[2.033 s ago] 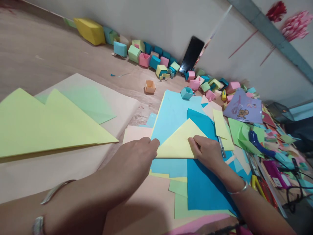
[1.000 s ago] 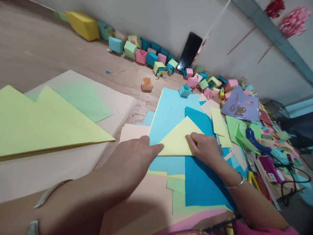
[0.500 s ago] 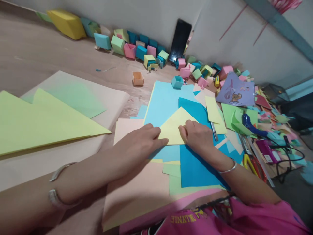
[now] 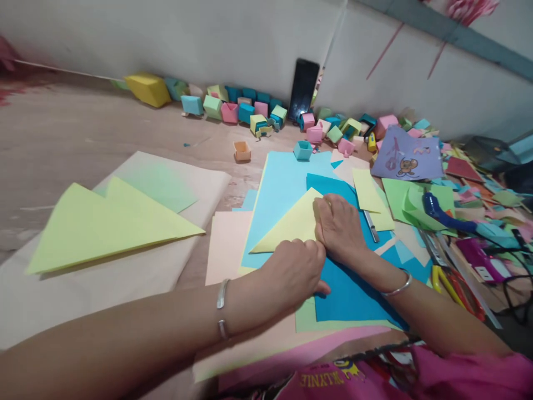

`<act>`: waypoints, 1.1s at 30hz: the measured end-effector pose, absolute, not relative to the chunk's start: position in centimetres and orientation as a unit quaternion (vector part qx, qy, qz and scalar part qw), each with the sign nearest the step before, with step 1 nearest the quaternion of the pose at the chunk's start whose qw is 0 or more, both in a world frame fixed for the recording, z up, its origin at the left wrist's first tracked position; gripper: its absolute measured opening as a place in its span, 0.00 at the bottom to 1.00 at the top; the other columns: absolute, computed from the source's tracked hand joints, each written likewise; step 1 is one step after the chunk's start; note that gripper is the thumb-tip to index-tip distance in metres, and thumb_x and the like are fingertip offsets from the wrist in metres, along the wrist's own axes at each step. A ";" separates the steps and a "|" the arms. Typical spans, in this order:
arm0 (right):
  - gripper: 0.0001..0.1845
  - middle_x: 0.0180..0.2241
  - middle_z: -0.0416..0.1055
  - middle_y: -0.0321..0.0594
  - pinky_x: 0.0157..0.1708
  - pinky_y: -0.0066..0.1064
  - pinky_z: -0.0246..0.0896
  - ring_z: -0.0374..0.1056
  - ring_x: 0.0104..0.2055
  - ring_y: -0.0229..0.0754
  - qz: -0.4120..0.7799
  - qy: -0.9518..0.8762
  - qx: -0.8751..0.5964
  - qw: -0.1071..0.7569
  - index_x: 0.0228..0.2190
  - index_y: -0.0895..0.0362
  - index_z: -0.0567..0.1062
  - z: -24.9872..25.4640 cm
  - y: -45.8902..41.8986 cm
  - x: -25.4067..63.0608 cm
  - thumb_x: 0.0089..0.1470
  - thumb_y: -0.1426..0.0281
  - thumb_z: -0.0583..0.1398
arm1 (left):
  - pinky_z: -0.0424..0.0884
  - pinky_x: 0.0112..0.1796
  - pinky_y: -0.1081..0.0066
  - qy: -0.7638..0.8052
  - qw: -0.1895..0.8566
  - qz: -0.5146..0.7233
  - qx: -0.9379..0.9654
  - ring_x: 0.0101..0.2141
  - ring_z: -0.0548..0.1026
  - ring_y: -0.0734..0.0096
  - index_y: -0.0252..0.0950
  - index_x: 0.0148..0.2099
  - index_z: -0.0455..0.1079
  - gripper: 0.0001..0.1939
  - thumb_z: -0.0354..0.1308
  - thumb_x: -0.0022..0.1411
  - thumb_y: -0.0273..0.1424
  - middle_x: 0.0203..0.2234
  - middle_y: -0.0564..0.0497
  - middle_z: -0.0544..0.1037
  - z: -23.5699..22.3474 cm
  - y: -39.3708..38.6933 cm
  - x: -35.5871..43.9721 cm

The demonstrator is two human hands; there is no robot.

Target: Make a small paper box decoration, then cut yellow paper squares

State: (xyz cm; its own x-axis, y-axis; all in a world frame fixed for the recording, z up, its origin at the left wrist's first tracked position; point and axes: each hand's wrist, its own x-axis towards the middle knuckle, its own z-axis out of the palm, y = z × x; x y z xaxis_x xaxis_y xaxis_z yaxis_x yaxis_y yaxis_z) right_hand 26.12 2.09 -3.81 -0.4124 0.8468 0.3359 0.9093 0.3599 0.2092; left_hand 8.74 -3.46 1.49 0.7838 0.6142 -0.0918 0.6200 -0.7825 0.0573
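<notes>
A folded triangle of pale yellow paper (image 4: pixel 287 225) lies on a stack of coloured sheets, its point up and its long edge facing me. My right hand (image 4: pixel 340 228) is closed over the triangle's right side, fingers curled down onto the paper. Against that long edge, near the right end, sits my left hand (image 4: pixel 297 268) with bent fingers, close to the right fingertips and partly hiding the paper's corner. Under the triangle are a light blue sheet (image 4: pixel 287 172) and a dark blue sheet (image 4: pixel 353 300). Just right of my right hand lies a utility knife (image 4: pixel 371 226).
Larger folded yellow-green paper (image 4: pixel 108 225) lies on a pale sheet at left. Small paper boxes line the wall beside a standing phone (image 4: pixel 303 89). An orange box (image 4: pixel 242 151) and a blue box (image 4: pixel 303 150) stand nearer. Scissors (image 4: pixel 449 286) and a glue gun (image 4: pixel 447 214) lie right.
My left hand has slid right along the paper's lower edge, up to my right hand, uncovering the triangle's left corner. My right hand stays on the paper's right side. The view has shifted.
</notes>
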 end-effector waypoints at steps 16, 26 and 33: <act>0.19 0.50 0.65 0.55 0.50 0.44 0.52 0.55 0.55 0.56 -0.133 -0.832 -0.535 0.064 0.51 0.62 0.70 -3.8 2.3 26.3 0.57 0.75 0.52 | 0.63 0.21 0.68 0.520 0.027 -0.201 0.830 0.24 0.74 0.65 0.17 0.67 0.53 0.46 0.53 0.63 0.52 0.26 0.43 0.76 2.8 -7.8 6.0; 0.19 0.48 0.66 0.55 0.47 0.44 0.52 0.56 0.52 0.55 -0.128 -0.831 -0.537 0.065 0.50 0.62 0.70 -4.1 2.5 26.3 0.58 0.74 0.51 | 0.58 0.21 0.66 0.522 -0.102 -0.141 0.835 0.21 0.70 0.63 0.21 0.52 0.73 0.33 0.46 0.69 0.49 0.20 0.45 0.71 1.2 -9.8 2.4; 0.18 0.48 0.67 0.54 0.46 0.43 0.53 0.58 0.51 0.55 -0.124 -0.825 -0.549 0.046 0.50 0.61 0.70 -3.7 2.3 26.0 0.59 0.74 0.52 | 0.65 0.26 0.66 0.394 -0.086 0.019 0.915 0.29 0.70 0.62 0.33 0.32 0.71 0.13 0.48 0.65 0.21 0.27 0.44 0.73 2.7 -1.6 6.6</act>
State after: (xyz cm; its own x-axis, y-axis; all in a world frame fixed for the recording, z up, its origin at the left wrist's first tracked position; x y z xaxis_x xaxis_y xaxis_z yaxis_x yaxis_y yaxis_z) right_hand 25.96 2.34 -3.68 -0.3937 0.8944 0.2124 0.9172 0.3670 0.1550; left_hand 6.65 -1.57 2.69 0.6883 0.7181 0.1026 0.7246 -0.6742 -0.1429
